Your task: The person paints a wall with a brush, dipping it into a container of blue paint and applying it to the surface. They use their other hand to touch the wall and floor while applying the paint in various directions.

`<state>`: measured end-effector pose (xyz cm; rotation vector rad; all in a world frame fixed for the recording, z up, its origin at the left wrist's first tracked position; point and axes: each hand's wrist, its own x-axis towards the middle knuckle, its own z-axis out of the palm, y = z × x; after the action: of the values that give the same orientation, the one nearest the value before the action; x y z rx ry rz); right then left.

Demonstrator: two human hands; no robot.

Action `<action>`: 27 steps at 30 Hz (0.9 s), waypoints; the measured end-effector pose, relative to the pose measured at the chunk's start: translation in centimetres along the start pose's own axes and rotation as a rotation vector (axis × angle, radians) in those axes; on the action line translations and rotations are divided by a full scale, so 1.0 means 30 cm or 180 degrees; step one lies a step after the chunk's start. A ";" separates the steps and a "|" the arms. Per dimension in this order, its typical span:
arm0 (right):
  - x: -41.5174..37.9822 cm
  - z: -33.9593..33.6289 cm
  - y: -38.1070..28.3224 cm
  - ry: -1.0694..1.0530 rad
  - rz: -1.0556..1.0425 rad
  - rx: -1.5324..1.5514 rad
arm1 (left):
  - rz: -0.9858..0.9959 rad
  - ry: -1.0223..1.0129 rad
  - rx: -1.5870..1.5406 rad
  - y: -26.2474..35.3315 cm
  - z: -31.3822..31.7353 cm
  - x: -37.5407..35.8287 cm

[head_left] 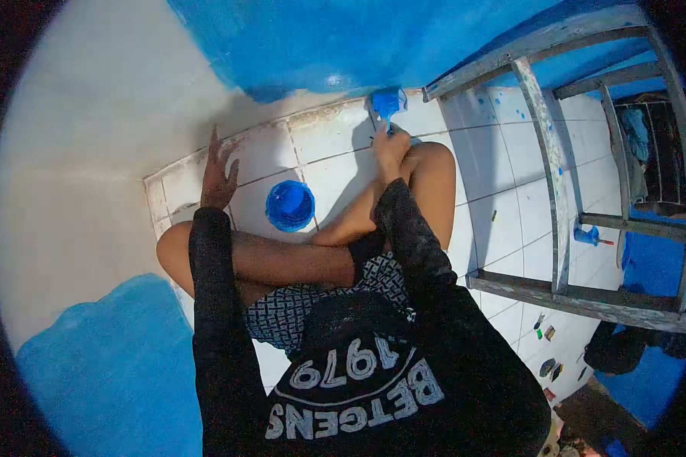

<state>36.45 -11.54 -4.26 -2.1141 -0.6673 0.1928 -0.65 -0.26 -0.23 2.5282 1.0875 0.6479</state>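
My right hand (391,148) is closed around the handle of a paintbrush (388,101), whose wide head is coated in blue paint. The brush head lies over the low tile strip where the floor meets the wall, just below the blue-painted area (305,53). Fingers spread, my left hand (219,175) is held out near the bare lower wall and holds nothing. Between my hands, on the white floor tiles, stands a round tub of blue paint (290,206), its inside smeared with blue.
A paint-spattered wooden ladder (552,175) stands at the right. Beyond its rungs lies a blue tool with a red handle (591,235). Several small scraps (550,333) litter the tiles at lower right. Another blue patch (114,358) covers the left wall. My crossed legs surround the tub's near side.
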 end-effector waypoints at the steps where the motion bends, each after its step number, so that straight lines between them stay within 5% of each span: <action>1: 0.004 0.011 0.014 -0.0119 0.0004 0.0008 | -0.0028 -0.0001 -0.0061 -0.003 0.003 -0.002; 6: -0.013 0.017 -0.009 -0.0229 0.0491 0.0278 | -0.0231 -0.0091 -0.0104 -0.003 0.011 -0.013; 8: -0.057 -0.047 -0.082 -0.0158 -0.0323 0.0403 | -0.0458 -0.0189 -0.0203 0.010 0.006 -0.008; 11: -0.044 0.009 -0.044 -0.0662 0.0387 0.0509 | -0.0206 -0.0028 -0.0069 -0.005 0.013 -0.013; 15: -0.088 0.087 -0.020 -0.0298 0.0112 0.0241 | -0.0382 -0.0131 -0.0578 -0.027 0.029 -0.010; 21: -0.188 0.083 -0.146 -0.0795 -0.0131 0.0701 | -0.0149 0.0059 -0.0386 -0.033 0.029 -0.019; 24: -0.183 0.108 -0.147 -0.1108 0.0467 0.0666 | -0.0398 0.0041 -0.0466 -0.016 0.024 -0.020; 27: -0.184 0.117 -0.128 -0.1112 0.0087 0.0472 | -0.0232 -0.0042 0.0116 -0.021 0.027 -0.010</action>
<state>28.99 -10.18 -3.87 -1.9645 -0.8003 0.6183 -0.80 -0.15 -1.28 2.5062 1.1912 0.5964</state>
